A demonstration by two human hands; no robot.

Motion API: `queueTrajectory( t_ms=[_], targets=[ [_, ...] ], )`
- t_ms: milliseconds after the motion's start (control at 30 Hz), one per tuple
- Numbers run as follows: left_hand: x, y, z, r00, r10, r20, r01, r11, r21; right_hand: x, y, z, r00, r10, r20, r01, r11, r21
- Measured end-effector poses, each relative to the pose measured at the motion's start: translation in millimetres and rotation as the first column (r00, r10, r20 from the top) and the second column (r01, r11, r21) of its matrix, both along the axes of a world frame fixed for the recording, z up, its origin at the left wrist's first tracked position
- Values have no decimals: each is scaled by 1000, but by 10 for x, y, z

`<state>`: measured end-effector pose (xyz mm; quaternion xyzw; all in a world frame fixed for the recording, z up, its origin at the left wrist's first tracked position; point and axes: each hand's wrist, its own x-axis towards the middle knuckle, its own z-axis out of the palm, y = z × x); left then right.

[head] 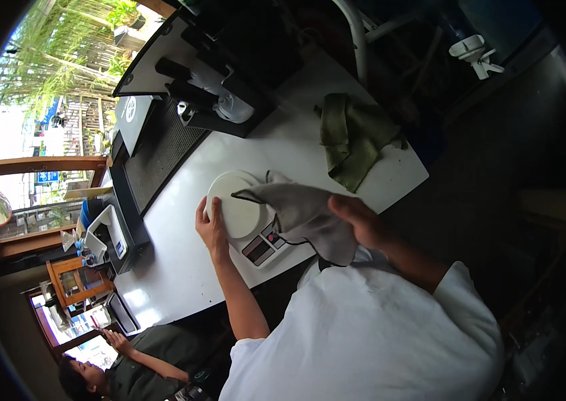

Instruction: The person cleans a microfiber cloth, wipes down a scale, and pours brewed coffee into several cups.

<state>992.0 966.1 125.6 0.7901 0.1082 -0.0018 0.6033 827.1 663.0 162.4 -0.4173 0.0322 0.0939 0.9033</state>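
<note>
A white digital kitchen scale [237,213] with a round platform and a dark display panel stands on the white counter near its front edge. My left hand [211,228] grips the left rim of the platform, thumb on top. In my right hand [360,220] is a grey cloth [308,210] with dark edging. The cloth hangs over the scale's right part and hides some of its buttons. Whether its tip touches the platform I cannot tell.
A crumpled green cloth [350,138] lies on the white counter [177,250] at the right. Behind the scale are a black holder [217,120] with a plastic cup and a dark perforated mat [167,150]. A person [142,356] in dark clothing is at lower left, beside a tray [122,313].
</note>
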Motion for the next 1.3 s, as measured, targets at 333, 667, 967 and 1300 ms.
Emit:
queueTrajectory(
  t_ms=[333, 667, 967, 1300],
  targets=[
    [152, -936, 24, 969, -242, 51, 218, 933, 286, -310, -543, 143, 743, -649, -166, 668, 735, 119],
    [-293, -1006, 120, 928, -297, 223, 188, 893, 409, -306, -114, 386, 762, -644, -66, 643, 740, 198],
    [-883, -631, 555, 805, -578, 134, 536, 612, -582, -20, 686, 499, 932, 137, 336, 194, 593, -782],
    [-784, 76, 656, 828, -557, 66, 467, 618, -633, 219, 985, 108, 998, 0, 68, 23, 936, -351]
  ],
)
